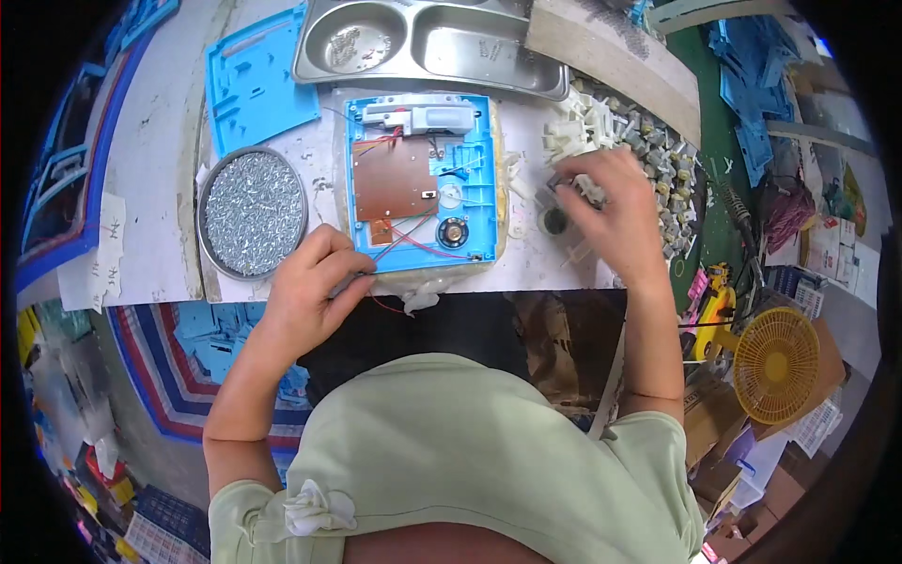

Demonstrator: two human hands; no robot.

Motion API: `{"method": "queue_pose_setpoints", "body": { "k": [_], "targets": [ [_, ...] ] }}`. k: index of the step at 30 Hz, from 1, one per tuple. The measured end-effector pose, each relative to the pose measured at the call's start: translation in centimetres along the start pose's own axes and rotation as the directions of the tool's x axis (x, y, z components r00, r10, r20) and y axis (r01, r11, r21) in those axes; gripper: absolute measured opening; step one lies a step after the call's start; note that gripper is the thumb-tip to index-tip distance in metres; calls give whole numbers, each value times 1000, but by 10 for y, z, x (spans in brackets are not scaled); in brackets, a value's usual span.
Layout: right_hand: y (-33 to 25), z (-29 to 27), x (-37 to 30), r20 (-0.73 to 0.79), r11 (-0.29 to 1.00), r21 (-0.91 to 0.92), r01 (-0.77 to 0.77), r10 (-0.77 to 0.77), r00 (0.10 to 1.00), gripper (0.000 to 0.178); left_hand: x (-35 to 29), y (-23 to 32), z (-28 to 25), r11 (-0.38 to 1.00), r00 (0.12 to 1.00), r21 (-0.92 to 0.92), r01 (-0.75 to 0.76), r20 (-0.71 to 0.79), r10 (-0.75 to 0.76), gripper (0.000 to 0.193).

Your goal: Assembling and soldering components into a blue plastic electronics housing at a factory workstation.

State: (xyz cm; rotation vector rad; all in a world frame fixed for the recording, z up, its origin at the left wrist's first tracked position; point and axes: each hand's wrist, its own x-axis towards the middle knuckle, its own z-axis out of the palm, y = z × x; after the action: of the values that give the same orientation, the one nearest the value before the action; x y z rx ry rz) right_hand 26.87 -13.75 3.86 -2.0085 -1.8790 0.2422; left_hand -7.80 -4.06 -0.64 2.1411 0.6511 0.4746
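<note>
A blue plastic housing (484, 155) lies open in front of me. It holds a brown circuit board (390, 179), a round speaker (453, 232), a white plastic unit (442, 118) along its far edge, and red and dark wires. My left hand (324, 282) is closed at the housing's near left corner; its fingertips pinch something small, mostly hidden, beside a thin red wire. To the right of the housing, my right hand (611, 207) has its thumb and fingers closed round a small grey-and-white part (589, 190), at the edge of a pile of small motor-like parts (662, 179).
A round tray of small metal screws (252, 214) stands left of the housing. Behind are a blue plastic panel (258, 80) and a steel compartment tray (423, 47). White plastic pieces (583, 127) lie near a board (620, 61). A yellow fan (776, 365) stands at right.
</note>
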Motion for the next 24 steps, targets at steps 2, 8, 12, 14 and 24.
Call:
{"method": "queue_pose_setpoints", "body": {
  "k": [2,8,12,14,24],
  "targets": [
    [-17,11,4,56,1000,2,-4,4,998,27,0,2,-2,1000,1000,-2,11,7,-11,21],
    [-14,38,21,132,991,-42,-128,132,982,48,11,12,-14,996,991,85,-13,134,2,22],
    [-10,9,24,22,937,310,-160,161,987,37,61,31,-58,976,958,134,-172,255,133,25],
    [-5,7,28,-17,903,404,-148,169,986,31,123,19,-52,915,947,257,-311,161,277,21],
    [2,-9,0,31,600,738,-310,429,903,19,301,-21,16,554,819,619,-556,523,238,18]
  ]
}}
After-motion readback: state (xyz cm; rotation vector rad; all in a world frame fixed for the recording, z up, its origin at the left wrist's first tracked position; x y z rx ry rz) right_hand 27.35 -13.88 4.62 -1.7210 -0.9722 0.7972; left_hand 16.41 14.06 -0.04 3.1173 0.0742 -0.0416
